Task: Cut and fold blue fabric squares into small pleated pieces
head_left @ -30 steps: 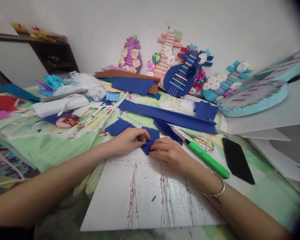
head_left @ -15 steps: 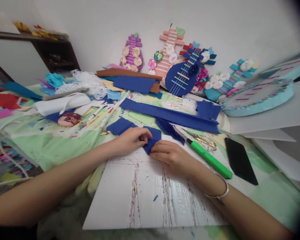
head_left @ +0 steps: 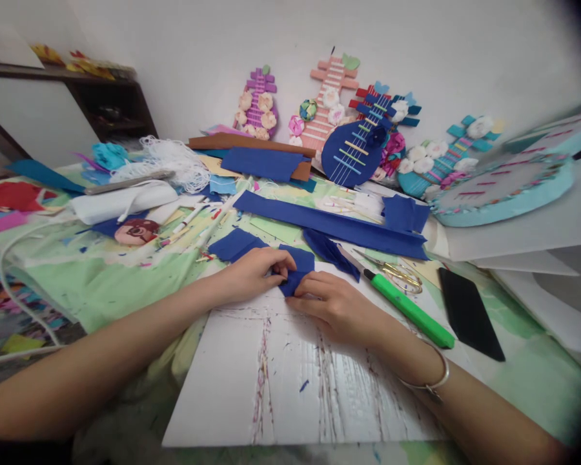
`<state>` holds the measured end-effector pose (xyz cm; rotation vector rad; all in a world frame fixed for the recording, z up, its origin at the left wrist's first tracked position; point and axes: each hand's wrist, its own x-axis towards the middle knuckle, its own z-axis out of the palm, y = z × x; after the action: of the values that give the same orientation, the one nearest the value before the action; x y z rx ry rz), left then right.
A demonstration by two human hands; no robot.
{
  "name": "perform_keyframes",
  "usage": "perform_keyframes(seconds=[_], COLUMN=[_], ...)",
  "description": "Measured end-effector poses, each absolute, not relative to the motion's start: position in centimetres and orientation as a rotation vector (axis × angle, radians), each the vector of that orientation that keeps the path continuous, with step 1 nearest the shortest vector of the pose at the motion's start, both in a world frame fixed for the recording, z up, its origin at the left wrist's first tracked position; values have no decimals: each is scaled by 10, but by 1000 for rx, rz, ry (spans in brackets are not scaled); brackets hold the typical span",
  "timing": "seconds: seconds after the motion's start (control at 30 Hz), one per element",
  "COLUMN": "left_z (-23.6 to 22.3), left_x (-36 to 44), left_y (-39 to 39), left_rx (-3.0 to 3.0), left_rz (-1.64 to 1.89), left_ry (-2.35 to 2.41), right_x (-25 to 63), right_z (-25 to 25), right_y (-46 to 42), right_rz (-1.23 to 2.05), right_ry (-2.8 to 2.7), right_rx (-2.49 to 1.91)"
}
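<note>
Between my hands is a small piece of dark blue crepe paper (head_left: 297, 260), above the far part of a scratched white board (head_left: 223, 394). My left hand (head_left: 254, 274) is closed in a pinch at its left side, thumb and forefinger together. On the lower right side, the curled fingers of my right hand (head_left: 332, 303) grip the same paper; their tips partly hide its lower corner. Another blue paper piece (head_left: 237, 245) lies just beyond my left hand. A crumpled blue strip (head_left: 326, 252) rests beyond my right hand.
A green-handled craft knife (head_left: 411, 310), gold-handled scissors (head_left: 399, 274) and a black phone (head_left: 469, 313) lie to the right. A long blue strip (head_left: 329, 223) crosses the table behind. Decorated paper lutes (head_left: 353, 152) lean on the wall. White string (head_left: 169, 165) is heaped at back left.
My right fingers have shifted slightly at the paper's lower corner, and less of that corner shows. My left hand keeps its pinch. The whole view has moved very slightly.
</note>
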<state>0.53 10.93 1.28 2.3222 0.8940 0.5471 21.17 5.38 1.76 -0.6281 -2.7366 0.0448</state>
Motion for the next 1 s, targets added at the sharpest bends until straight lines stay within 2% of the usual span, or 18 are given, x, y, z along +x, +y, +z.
perform_keyframes(seconds=[0.53, 1.0], left_z=[13, 12], left_x=[5, 2], left_y=[104, 102], left_rx=[2425, 2423], left_rz=[592, 459], left_ry=[963, 1001], right_x=[211, 212], right_z=[19, 16], right_y=[55, 56], right_rz=[54, 168], right_ry=[-2689, -2626], right_rx=[-601, -612])
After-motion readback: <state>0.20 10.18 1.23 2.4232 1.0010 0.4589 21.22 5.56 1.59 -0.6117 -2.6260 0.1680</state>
